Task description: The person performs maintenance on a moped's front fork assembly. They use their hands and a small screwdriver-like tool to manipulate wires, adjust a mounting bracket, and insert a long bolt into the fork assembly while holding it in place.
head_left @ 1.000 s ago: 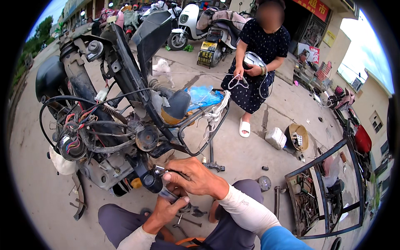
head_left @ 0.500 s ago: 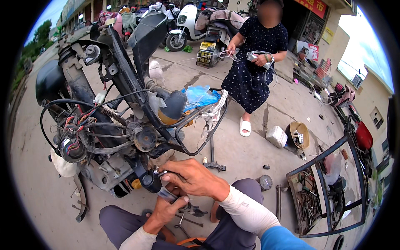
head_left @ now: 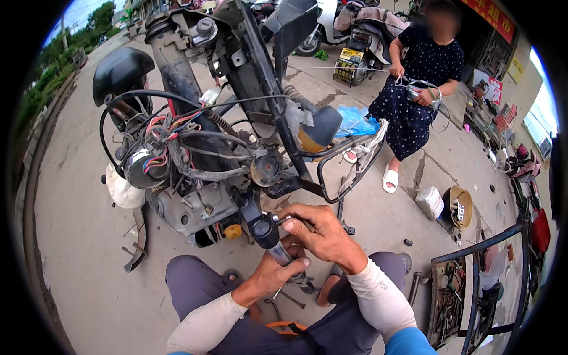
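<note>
The partly stripped motorcycle (head_left: 183, 183) lies tilted before me, with its wiring exposed. Below a black fork clamp (head_left: 264, 232), my left hand (head_left: 269, 277) is wrapped around the shiny metal fork tube (head_left: 280, 255). My right hand (head_left: 324, 235) pinches a small metal tool (head_left: 280, 219) against the side of that clamp; fingers hide most of it, so its exact kind cannot be told. A bundle of coloured wires (head_left: 158, 131) hangs beside a round black horn (head_left: 267, 167). An orange indicator lamp (head_left: 233, 231) sits left of the clamp.
Hand tools, including a wrench (head_left: 273, 309), lie on the ground between my feet. At right stand a dark metal frame (head_left: 485, 244) and a toolbox (head_left: 441, 305). A person (head_left: 423, 77) holding a thin cord stands beyond. A curved metal part (head_left: 137, 242) lies at left.
My view has swung left, so the whole scene sits further right in the picture. Both hands stay at the fork clamp, with their grips much the same.
</note>
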The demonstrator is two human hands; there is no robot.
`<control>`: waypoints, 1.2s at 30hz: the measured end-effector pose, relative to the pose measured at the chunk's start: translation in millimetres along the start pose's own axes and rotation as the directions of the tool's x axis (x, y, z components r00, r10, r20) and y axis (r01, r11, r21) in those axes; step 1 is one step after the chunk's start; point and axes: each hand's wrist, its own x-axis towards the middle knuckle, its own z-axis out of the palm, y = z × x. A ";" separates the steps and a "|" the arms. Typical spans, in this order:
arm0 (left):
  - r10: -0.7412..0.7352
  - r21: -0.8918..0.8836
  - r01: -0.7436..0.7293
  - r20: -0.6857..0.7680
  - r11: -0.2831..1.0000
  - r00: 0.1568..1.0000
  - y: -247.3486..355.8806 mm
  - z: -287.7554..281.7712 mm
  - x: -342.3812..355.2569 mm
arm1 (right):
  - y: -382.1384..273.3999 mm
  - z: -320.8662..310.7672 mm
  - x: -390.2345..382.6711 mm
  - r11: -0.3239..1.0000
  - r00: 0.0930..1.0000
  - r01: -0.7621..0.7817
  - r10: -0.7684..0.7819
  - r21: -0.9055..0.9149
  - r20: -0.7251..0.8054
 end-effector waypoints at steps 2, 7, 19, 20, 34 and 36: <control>-0.034 0.030 0.033 0.024 0.999 0.999 4.0 1.2 0.8 | 3.3 2.4 -4.3 0.981 0.993 -0.119 0.122 0.155 -0.011; 0.041 0.051 -0.042 0.015 0.998 0.999 9.7 -1.5 -9.0 | -9.8 13.6 -3.9 0.997 0.982 0.073 -0.067 0.025 -0.176; 0.068 0.049 -0.069 0.030 0.996 0.997 16.3 2.3 -4.2 | -8.0 0.9 3.8 0.935 0.955 0.242 -0.276 -0.260 -0.104; 0.078 0.045 -0.079 0.024 0.996 0.997 13.3 1.4 -4.7 | -7.3 1.7 5.0 0.929 0.950 0.259 -0.294 -0.266 -0.102; 0.034 -0.080 -0.038 -0.052 0.996 0.998 16.4 4.1 -6.0 | -9.5 2.6 4.2 0.995 0.998 0.061 -0.064 -0.072 -0.029; 0.013 -0.135 -0.023 -0.076 0.991 0.997 14.2 6.9 -6.5 | -8.3 6.0 3.8 0.997 0.994 0.078 -0.079 -0.018 -0.079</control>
